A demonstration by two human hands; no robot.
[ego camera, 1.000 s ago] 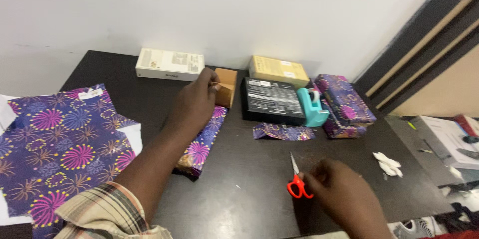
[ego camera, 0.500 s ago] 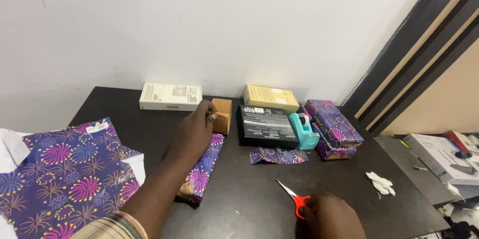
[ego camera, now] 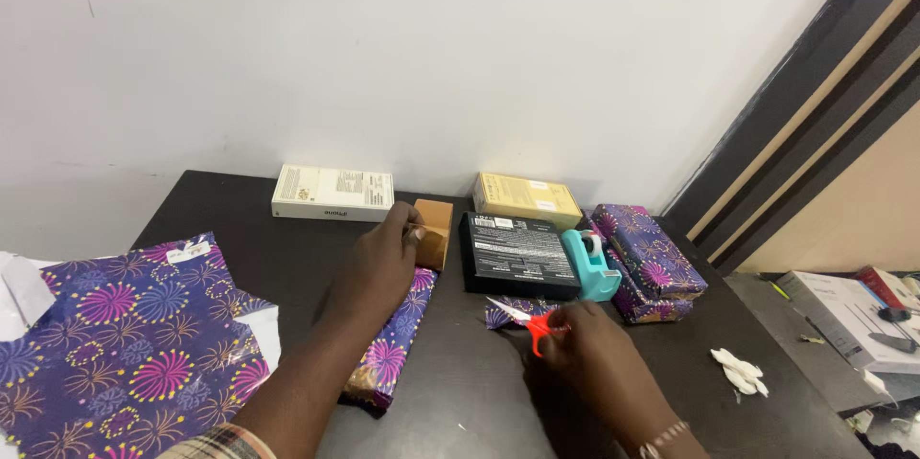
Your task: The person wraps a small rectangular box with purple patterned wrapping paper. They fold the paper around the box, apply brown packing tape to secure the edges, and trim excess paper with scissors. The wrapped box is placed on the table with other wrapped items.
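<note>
Far left of the frame: large sheet of purple wrapping paper with pink and yellow starburst print (ego camera: 125,334), lying flat, hanging past the near edge of the dark wooden table (ego camera: 460,421); likely to slide off if brushed by a forearm. Upper left: long white cardboard box (ego camera: 333,193) against the wall, out of reach of trouble. Centre left: left hand (ego camera: 379,263) pressed flat on a long narrow package wrapped in the same purple paper (ego camera: 393,344), fingertips touching a small open brown cardboard box (ego camera: 433,232) at the package's far end. Risk here, as a guess: small box tipped or pushed toward the flat black box (ego camera: 517,253) if pressed harder, and loose wrap creeping open once pressure lifts. Centre: right hand (ego camera: 594,363) closed around the red handles of small steel scissors (ego camera: 522,318), blades pointing left, tips over a crumpled scrap of purple paper (ego camera: 517,310). Blades aimed toward the left wrist; a slip could nick skin or snag the wrapped package. Right of centre: teal plastic tape dispenser (ego camera: 589,264) touching the black box, beside stacked purple-wrapped parcels (ego camera: 652,263). Far right: white paper scraps (ego camera: 738,370) near the table edge, easily swept off.
</note>
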